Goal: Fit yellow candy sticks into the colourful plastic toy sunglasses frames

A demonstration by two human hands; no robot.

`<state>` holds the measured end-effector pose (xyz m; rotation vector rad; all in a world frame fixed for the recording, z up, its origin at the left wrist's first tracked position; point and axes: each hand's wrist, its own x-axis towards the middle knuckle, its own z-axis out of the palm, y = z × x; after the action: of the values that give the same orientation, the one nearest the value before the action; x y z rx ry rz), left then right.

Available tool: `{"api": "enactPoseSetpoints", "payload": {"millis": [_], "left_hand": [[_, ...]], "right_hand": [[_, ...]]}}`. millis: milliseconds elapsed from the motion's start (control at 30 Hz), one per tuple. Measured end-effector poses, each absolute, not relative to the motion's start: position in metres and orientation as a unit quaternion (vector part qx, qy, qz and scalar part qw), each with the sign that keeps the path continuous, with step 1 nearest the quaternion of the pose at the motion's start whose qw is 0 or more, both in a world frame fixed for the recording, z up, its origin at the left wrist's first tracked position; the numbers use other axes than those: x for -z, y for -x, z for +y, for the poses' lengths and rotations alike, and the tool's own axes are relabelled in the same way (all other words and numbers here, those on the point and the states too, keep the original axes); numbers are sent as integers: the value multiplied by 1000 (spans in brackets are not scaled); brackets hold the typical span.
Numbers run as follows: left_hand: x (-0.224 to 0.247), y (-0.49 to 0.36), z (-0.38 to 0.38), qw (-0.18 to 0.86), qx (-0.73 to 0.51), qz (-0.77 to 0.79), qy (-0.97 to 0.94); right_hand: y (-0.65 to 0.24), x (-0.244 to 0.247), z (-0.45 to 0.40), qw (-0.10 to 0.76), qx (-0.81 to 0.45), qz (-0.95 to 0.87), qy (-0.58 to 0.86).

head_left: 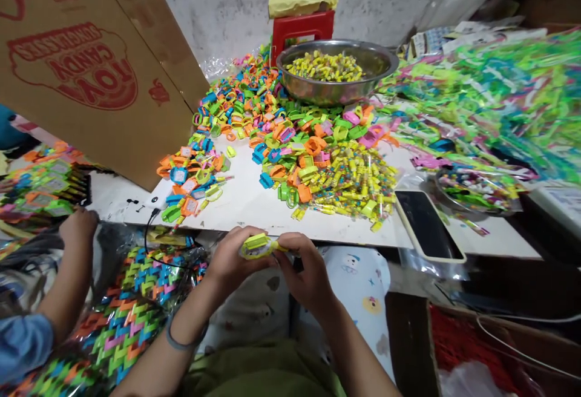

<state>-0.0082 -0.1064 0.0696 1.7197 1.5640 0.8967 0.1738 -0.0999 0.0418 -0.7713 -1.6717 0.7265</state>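
Just in front of the table edge, my left hand [236,259] is closed around a yellow plastic toy piece [255,246] with an oval opening. My right hand [305,264] pinches at its right end, where a small yellow bit shows between thumb and finger; I cannot tell if that is a separate thing. Beyond my hands lies a heap of small yellow wrapped candy tubes [356,179]. Orange, green, blue and pink plastic toy pieces [313,143] are piled against it. A smaller group of toy pieces [188,182] lies to the left.
A metal bowl [336,88] of yellow tubes stands behind, near a red stool [303,28]. A cardboard box [100,76] rises at left; a phone [429,224] lies right. Coloured strips [508,94] cover the far right. Another person's hand [79,227] is at left.
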Motion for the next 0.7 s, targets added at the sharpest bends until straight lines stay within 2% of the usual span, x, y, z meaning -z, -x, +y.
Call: {"api": "enactPoseSetpoints", "payload": {"millis": [333, 500, 600, 700], "left_hand": [[-65, 12, -108, 329, -305, 604, -659], [-58, 11, -108, 429, -250, 591, -636], [-56, 11, -107, 504, -205, 585, -602], [-64, 23, -101, 485, -173, 617, -594]], "right_hand": [[-175, -50, -101, 466, -198, -791, 343], [-178, -45, -102, 344, -115, -866, 346], [-174, -40, -104, 306, -123, -879, 346], [-173, -34, -95, 289, -145, -870, 373]]}}
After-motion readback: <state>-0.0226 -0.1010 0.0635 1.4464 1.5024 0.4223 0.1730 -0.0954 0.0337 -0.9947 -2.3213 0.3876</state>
